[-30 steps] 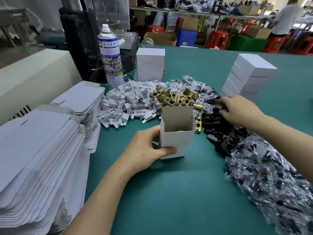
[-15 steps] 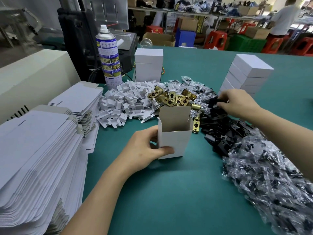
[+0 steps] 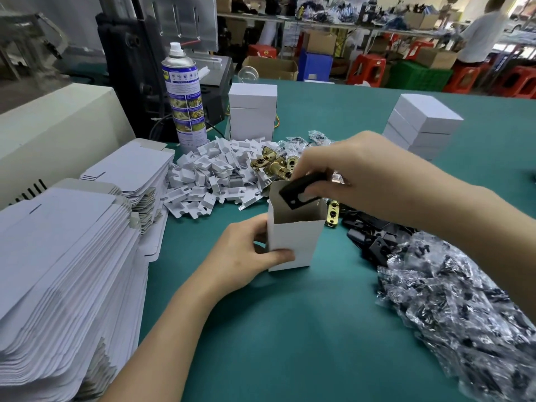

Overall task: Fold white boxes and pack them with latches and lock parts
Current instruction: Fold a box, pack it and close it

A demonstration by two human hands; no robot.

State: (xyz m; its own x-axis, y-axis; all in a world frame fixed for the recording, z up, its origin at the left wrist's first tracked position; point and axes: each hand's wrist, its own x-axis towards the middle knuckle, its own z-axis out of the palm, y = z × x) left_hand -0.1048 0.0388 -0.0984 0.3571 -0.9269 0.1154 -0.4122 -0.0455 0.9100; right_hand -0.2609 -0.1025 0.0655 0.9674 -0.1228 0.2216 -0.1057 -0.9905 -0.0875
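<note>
An open white box (image 3: 294, 242) stands upright on the green table (image 3: 290, 329), and my left hand (image 3: 246, 256) grips its left side. My right hand (image 3: 348, 172) hovers over the box's open top, pinching a black plate (image 3: 298, 192) with a cut-out, tilted into the opening. Behind the box lie brass latches (image 3: 275, 166) and a heap of white plastic pieces (image 3: 211, 175). More black plates (image 3: 374, 239) sit to the right of the box, beside bagged black parts (image 3: 464, 309).
Stacks of flat white box blanks (image 3: 58, 271) fill the left side. A spray can (image 3: 185, 97) and a closed white box (image 3: 252, 111) stand at the back. A stack of closed white boxes (image 3: 420, 126) sits at the back right. A beige machine (image 3: 58, 126) is on the left.
My right hand left the black plate pile with one plate and swung left over the open box. My left hand kept its hold on the box.
</note>
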